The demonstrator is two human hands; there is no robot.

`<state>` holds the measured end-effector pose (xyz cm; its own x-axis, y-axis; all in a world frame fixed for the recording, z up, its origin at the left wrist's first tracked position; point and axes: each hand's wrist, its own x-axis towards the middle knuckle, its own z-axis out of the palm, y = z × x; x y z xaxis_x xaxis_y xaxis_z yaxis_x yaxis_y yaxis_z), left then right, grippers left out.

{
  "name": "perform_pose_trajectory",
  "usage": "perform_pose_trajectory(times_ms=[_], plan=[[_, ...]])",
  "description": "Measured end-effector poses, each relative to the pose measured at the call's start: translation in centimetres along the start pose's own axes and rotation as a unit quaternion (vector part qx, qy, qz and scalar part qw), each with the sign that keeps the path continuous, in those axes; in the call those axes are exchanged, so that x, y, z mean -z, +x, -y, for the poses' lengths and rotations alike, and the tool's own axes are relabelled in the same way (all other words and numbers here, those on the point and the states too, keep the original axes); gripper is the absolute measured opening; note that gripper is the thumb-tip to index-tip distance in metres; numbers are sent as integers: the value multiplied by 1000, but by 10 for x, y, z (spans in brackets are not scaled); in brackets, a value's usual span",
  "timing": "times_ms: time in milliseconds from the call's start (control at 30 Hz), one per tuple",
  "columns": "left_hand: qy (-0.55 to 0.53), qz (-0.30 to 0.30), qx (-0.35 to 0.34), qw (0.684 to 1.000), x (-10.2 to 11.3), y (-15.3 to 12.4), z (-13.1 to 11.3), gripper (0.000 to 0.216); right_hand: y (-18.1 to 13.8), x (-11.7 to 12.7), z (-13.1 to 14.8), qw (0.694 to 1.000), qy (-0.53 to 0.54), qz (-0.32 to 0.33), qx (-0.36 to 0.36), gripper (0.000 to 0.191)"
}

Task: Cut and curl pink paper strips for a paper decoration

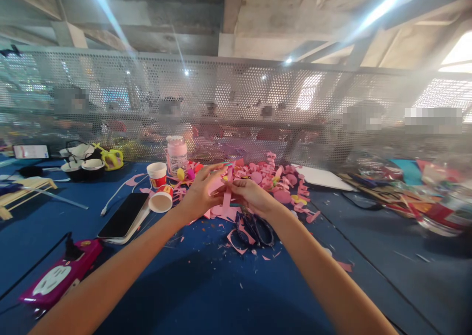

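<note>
Both my hands meet over the middle of the blue table, around a pink paper strip (226, 201). My left hand (201, 192) is closed on pink paper, its fingers reaching behind the strip. The fingertips of my right hand (254, 195) pinch the strip near its top. Behind and to the right of my hands lies a heap of pink paper pieces (282, 196), with discs and folded curls among them. Dark-handled scissors (263, 231) rest just below my right hand, their blades hidden under paper. Pink scraps lie around them.
On the left are a black phone (124, 215), two paper cups (158, 174), a clear bottle (177, 155) and a purple power strip (62, 273). A perforated metal screen (228, 94) stands behind the table. At right are a white sheet (324, 177) and a plastic bottle (448, 212).
</note>
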<state>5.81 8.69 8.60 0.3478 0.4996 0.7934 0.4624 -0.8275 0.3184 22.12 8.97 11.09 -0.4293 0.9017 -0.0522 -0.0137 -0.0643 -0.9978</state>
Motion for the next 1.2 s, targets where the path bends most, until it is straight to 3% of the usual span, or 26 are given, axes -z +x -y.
perform_pose_trajectory(times_ms=[133, 233, 333, 433, 567, 667, 867, 1033, 1200], plan=[[-140, -7, 30, 990, -9, -3, 3, 25, 0, -4, -3, 998, 64, 13, -21, 15], [-223, -54, 38, 973, -12, -4, -1, 15, 5, -4, -8, 994, 99, -25, -28, 22], [-313, -79, 48, 945, -11, -3, -7, 8, 11, 0, -13, 987, 147, -64, -14, 16], [-403, -93, 96, 905, -11, -2, -11, 3, 13, 4, -13, 977, 198, -83, -1, 11], [-499, -105, 197, 838, -16, -2, -10, 13, 10, 1, -7, 958, 268, -97, -5, 8], [-547, -140, 231, 792, -21, -3, -5, 17, 8, -6, -10, 947, 317, -57, -10, 7], [-618, -178, 284, 711, -26, -5, 5, 24, 11, -13, -29, 918, 392, -1, 65, 17], [-626, -157, 277, 712, -29, -6, 7, 28, 15, -10, -31, 903, 423, -23, 64, 21], [-619, -126, 269, 727, -25, -4, 4, 28, 17, -9, -32, 956, 269, -52, 109, 27]])
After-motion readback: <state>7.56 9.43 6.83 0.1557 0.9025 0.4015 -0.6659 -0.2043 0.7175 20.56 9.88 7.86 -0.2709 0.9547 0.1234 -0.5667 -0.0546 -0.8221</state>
